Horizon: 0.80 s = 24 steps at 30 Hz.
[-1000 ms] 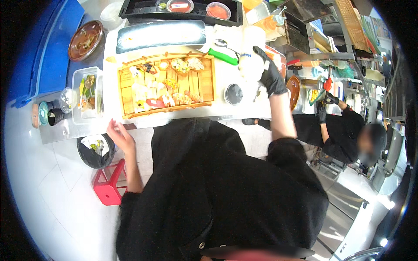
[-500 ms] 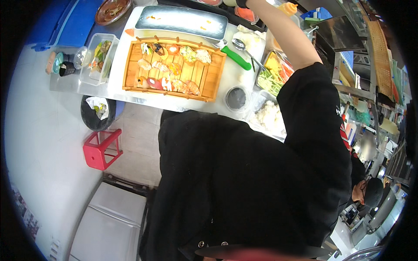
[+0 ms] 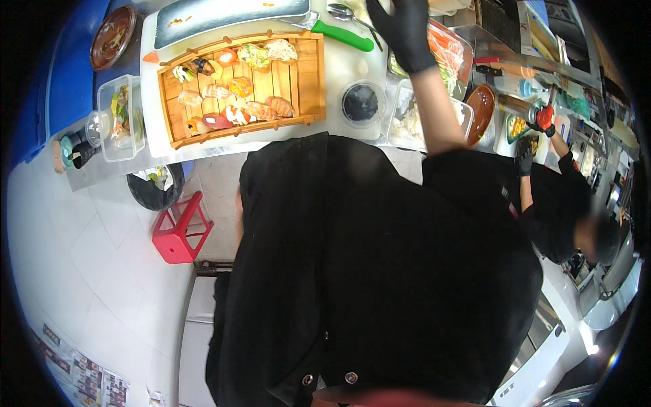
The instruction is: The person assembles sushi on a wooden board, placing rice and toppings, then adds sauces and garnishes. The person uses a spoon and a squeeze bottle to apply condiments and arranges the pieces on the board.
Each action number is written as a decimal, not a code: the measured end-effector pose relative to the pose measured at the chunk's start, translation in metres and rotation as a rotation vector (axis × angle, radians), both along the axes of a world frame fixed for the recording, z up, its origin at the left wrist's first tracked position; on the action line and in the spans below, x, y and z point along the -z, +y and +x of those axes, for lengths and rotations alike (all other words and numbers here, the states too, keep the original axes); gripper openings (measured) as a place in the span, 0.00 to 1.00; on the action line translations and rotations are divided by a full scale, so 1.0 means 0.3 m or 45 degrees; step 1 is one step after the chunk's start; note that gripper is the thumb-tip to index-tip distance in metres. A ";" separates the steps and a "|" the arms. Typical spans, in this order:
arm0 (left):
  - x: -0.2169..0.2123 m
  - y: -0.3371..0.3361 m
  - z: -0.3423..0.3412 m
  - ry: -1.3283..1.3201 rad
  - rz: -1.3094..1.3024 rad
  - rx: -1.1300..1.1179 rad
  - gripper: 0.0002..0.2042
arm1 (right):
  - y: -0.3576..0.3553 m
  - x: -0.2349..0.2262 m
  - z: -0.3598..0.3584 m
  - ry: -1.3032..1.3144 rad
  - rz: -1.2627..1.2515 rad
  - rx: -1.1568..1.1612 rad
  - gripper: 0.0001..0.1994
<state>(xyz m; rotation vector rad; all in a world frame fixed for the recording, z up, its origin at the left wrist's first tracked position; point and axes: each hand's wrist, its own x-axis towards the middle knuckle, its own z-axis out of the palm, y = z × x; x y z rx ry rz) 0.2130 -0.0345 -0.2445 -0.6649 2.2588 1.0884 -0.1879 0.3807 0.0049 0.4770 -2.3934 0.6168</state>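
Note:
My right hand (image 3: 403, 32), in a black glove, reaches to the top edge of the view. Its thumb and fingers are apart, with nothing visible between them, though the tips are cut off. Close to it are a spoon (image 3: 341, 11) and a green-handled knife (image 3: 343, 35). Below the hand stand a tub of vegetable sticks (image 3: 444, 51) and a tub of white rice (image 3: 409, 125). A wooden boat tray (image 3: 310, 78) carries several pieces of sushi (image 3: 242, 86). My left hand is out of view; a sliver of skin shows beside my torso.
A long grey plate (image 3: 227, 20) lies behind the boat tray. A round dark-filled tub (image 3: 361, 103) sits near the front edge. Left are a clear food container (image 3: 122, 119), a bin (image 3: 156, 190) and a red stool (image 3: 180, 234). A co-worker's gloved hand (image 3: 525, 156) works at the right.
My right hand has come down from beyond the top edge into view. The view has shifted, and a co-worker's hands now show at the right. The sushi stays on the boat tray.

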 end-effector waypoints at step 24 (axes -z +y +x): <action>-0.619 0.891 -0.883 0.865 -0.344 1.745 0.61 | -0.003 0.249 0.711 -0.954 -0.502 0.029 0.38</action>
